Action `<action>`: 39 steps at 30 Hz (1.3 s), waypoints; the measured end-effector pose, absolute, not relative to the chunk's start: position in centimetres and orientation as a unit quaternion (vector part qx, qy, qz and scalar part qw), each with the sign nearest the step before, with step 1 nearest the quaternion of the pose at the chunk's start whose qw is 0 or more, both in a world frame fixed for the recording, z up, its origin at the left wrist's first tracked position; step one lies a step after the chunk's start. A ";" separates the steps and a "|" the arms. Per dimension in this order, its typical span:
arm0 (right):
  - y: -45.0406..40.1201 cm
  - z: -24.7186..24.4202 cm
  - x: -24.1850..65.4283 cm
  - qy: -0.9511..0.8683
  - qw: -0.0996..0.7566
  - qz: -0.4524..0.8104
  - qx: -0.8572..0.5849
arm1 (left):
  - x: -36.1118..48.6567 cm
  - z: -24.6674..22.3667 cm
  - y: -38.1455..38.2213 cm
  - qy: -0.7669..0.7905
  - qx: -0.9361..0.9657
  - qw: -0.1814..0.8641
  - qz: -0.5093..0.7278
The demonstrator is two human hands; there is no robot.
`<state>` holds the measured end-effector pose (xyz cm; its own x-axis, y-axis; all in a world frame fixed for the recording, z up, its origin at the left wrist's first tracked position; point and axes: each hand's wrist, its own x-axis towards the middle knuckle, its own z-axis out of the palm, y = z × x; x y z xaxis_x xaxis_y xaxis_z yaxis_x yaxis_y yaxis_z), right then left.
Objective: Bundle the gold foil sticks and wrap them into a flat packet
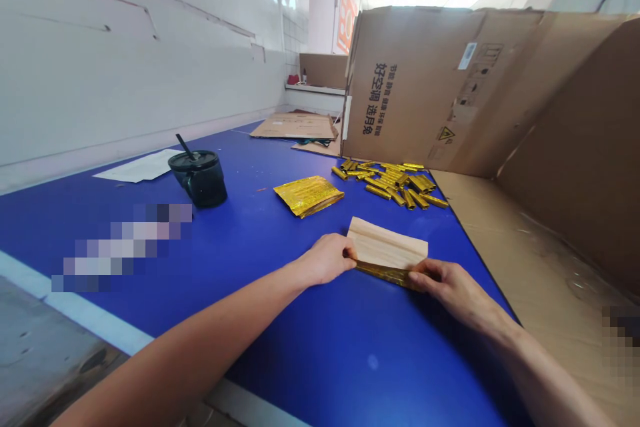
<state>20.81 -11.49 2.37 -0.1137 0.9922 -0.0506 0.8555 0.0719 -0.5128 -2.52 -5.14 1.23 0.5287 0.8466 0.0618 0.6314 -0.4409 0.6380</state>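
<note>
A sheet of gold foil paper lies pale side up on the blue table, its near edge folded over so a gold strip shows. At the left end of that fold, my left hand pinches the sheet. My right hand grips the fold's other end, thumb and fingers pressed together. Just beyond my left hand rests a stack of gold foil sheets. Farther back, toward the carton, lies a loose heap of several small gold folded pieces.
A dark lidded mug with a stick in it stands at left, beside a white paper. Flattened cardboard lies at the back. A large open cardboard box borders the table's right side. The blue table has a pale front edge.
</note>
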 end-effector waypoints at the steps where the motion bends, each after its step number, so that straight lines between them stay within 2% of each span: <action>1: -11.6 2.4 20.7 -0.713 0.149 0.203 -0.654 | -2.5 1.3 -5.2 0.447 0.827 0.283 0.189; 8: -12.4 2.9 19.2 -0.734 0.048 0.081 -0.672 | -2.7 1.7 -4.8 0.453 0.815 0.302 0.196; 13: -12.5 3.0 18.9 -0.713 0.011 0.075 -0.697 | -2.9 1.6 -4.7 0.472 0.817 0.276 0.182; 21: -12.2 2.3 19.0 -0.696 0.029 0.077 -0.713 | -2.5 1.6 -5.4 0.518 0.832 0.155 0.122; 32: -11.9 1.8 19.0 -0.680 0.037 0.062 -0.729 | -2.1 1.4 -6.0 0.527 0.843 0.080 0.069; 39: -12.6 2.1 18.1 -0.682 0.010 -0.009 -0.731 | -1.9 1.3 -6.4 0.525 0.848 0.054 0.049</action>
